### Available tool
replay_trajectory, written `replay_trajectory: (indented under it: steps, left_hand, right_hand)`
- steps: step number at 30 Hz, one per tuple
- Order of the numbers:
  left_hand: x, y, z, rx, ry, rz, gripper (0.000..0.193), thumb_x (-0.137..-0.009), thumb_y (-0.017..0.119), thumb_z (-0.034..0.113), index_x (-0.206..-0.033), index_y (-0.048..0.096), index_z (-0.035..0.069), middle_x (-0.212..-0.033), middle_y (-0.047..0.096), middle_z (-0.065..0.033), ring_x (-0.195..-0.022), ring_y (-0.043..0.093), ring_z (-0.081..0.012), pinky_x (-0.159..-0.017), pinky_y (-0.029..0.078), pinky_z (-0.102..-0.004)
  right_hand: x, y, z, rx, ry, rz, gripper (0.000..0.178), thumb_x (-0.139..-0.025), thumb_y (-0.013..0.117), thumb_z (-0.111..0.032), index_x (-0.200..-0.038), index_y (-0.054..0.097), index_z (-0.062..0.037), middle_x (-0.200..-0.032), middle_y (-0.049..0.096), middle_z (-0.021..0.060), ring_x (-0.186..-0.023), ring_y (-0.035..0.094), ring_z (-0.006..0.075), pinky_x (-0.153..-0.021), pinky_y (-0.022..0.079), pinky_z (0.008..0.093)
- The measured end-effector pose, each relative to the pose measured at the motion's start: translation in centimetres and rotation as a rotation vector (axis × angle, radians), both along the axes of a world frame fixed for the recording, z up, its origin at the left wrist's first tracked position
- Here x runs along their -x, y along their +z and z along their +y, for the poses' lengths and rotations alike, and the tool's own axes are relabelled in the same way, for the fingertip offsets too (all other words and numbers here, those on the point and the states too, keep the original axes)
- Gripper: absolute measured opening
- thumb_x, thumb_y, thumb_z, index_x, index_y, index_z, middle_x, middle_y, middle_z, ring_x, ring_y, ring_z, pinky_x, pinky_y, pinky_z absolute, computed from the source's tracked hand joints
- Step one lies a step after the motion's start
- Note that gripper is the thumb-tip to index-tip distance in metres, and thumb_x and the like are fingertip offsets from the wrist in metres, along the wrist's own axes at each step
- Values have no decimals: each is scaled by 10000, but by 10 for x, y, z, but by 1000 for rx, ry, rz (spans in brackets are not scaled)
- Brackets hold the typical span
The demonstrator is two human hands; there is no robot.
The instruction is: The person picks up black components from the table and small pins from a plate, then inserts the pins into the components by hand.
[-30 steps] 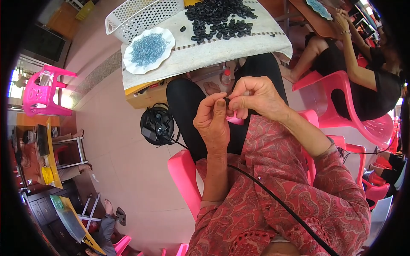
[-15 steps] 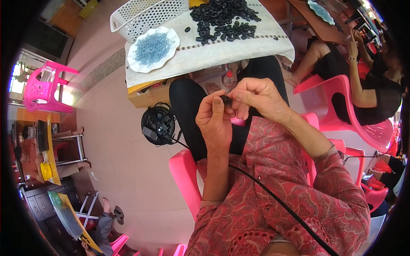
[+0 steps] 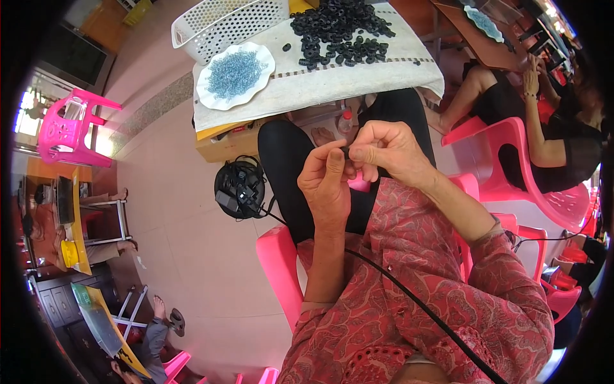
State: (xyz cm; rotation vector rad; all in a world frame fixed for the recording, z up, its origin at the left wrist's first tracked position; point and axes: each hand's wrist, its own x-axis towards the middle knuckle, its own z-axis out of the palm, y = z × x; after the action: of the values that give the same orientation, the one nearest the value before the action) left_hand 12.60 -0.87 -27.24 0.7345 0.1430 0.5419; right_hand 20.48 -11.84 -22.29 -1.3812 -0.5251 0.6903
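Above my lap, my left hand [image 3: 327,182] and my right hand [image 3: 393,153] meet at the fingertips. Between them is a small black ring-like piece [image 3: 346,152], mostly covered by the thumbs and fingers. Both hands are closed in a pinch on it. Ahead, on a table covered with a pale cloth [image 3: 307,91], lies a heap of small black ring-like pieces [image 3: 339,32]. To its left a white scalloped plate [image 3: 206,96] holds many tiny clear-blue pieces [image 3: 234,72]. Whether one of those is in my fingers I cannot tell.
A white perforated basket [image 3: 224,29] stands behind the plate. Under the table are a cardboard box [image 3: 220,150] and a bottle with a red cap [image 3: 346,120]. A black bundle of cables [image 3: 239,187] lies left of my legs. At right another person sits on a pink chair [image 3: 531,166].
My fingertips have closed further over the black piece, so less of it shows. The view has shifted slightly; the table things stay in place.
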Motion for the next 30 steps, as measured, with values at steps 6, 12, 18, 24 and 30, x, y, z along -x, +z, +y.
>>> replay_trajectory:
  steps: [6,12,18,24,30]
  left_hand:
    - [1,0,-4,-96,34,9,160,-899,604,97,-1005,611,-22,-749,589,-28,-625,509,-82,-570,409,-205]
    - [2,-6,-6,-137,135,123,140,-905,574,46,-1029,606,-11,-797,597,-29,-674,526,-79,-605,423,-204]
    - [5,8,0,-185,123,134,190,-916,546,34,-1090,601,-18,-800,606,-29,-694,542,-74,-639,447,-204]
    - [2,6,7,-188,103,152,203,-927,535,52,-1101,603,-25,-789,614,-33,-690,550,-77,-644,457,-205]
    - [4,7,10,-238,147,214,190,-915,551,47,-1078,610,-30,-783,608,-22,-666,536,-61,-611,444,-191]
  right_hand:
    - [1,3,-5,53,3,-56,116,-873,632,-84,-806,588,0,-672,617,49,-533,572,68,-469,444,184]
    - [10,-7,0,65,-53,-43,87,-893,601,-75,-906,584,9,-707,625,48,-581,573,69,-528,471,200]
    - [9,-5,1,31,-70,-85,147,-905,574,-95,-1001,588,15,-686,619,45,-594,591,81,-532,487,210]
    - [3,-1,6,41,-30,-61,160,-925,556,-111,-1021,582,15,-681,601,44,-589,584,91,-543,484,219]
    - [5,-4,8,40,13,-20,171,-905,582,-90,-1045,562,8,-784,628,55,-603,587,90,-542,478,210]
